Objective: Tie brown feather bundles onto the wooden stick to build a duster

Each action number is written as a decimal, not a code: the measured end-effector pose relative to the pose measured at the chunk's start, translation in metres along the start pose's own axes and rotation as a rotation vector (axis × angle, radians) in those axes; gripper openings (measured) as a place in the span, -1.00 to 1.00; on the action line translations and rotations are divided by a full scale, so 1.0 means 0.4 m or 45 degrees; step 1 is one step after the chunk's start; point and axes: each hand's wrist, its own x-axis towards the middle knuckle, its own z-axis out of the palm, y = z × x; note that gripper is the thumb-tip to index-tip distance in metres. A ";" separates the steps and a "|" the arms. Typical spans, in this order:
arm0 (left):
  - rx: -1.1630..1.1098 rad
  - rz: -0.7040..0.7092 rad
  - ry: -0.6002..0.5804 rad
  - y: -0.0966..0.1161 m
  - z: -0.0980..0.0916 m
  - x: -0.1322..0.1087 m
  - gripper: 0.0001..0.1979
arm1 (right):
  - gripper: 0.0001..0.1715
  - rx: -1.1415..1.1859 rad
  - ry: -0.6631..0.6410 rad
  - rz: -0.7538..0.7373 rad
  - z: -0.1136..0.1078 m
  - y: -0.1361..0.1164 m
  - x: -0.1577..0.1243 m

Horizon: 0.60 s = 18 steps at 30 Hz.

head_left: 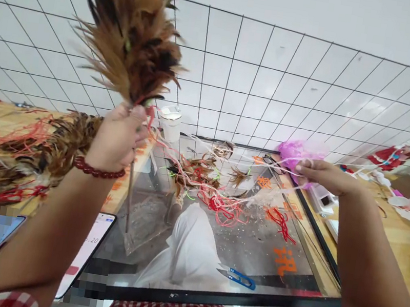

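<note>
- Blue-handled metal snips [242, 279] are lying on the clear glass tabletop [185, 281].
- Soft, tangled red-pink strings [222, 207] are looping beyond.
- The left hand [117, 138], fully closed, is gripping a bushy brown-and-black feather bundle [136, 44] by its base, above the table's left side.
- The right hand [322, 175] is pinching thin pale strands [290, 171] — probably drawing out binding; steady tension seems called for.

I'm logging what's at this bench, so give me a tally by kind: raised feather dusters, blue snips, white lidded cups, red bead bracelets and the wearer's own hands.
Raised feather duster: 1
Blue snips: 1
White lidded cup: 1
Red bead bracelet: 1
Wearer's hands, left hand and right hand: 2
Total: 6
</note>
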 end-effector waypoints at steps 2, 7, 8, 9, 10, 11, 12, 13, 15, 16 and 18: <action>0.029 -0.071 -0.130 -0.032 0.037 -0.011 -0.90 | -0.42 -0.012 -0.069 0.015 0.016 -0.027 0.010; -0.052 -0.087 -0.297 -0.104 0.132 -0.055 -0.72 | -0.50 -0.149 -0.217 -0.248 0.090 -0.169 0.028; -0.099 -0.095 -0.320 -0.117 0.149 -0.065 -0.70 | -0.52 -0.143 -0.257 -0.310 0.104 -0.196 0.030; -0.146 -0.125 -0.361 -0.130 0.166 -0.076 -0.68 | -0.54 -0.127 -0.285 -0.363 0.118 -0.221 0.031; -0.191 -0.179 -0.416 -0.145 0.182 -0.088 -0.68 | -0.56 -0.097 -0.293 -0.402 0.131 -0.243 0.032; -0.234 -0.248 -0.476 -0.161 0.197 -0.101 -0.66 | -0.58 -0.052 -0.280 -0.431 0.145 -0.262 0.034; -0.270 -0.328 -0.534 -0.178 0.211 -0.113 -0.65 | -0.60 0.009 -0.246 -0.458 0.157 -0.277 0.036; -0.302 -0.409 -0.590 -0.194 0.223 -0.125 -0.63 | -0.62 0.084 -0.189 -0.494 0.169 -0.289 0.040; -0.360 -0.556 -0.689 -0.219 0.239 -0.143 -0.62 | -0.65 0.227 -0.053 -0.586 0.188 -0.295 0.046; -0.394 -0.617 -0.724 -0.225 0.241 -0.148 -0.62 | -0.66 0.274 0.000 -0.609 0.194 -0.290 0.047; -0.480 -0.689 -0.720 -0.215 0.233 -0.148 -0.64 | -0.64 0.303 0.014 -0.556 0.200 -0.263 0.044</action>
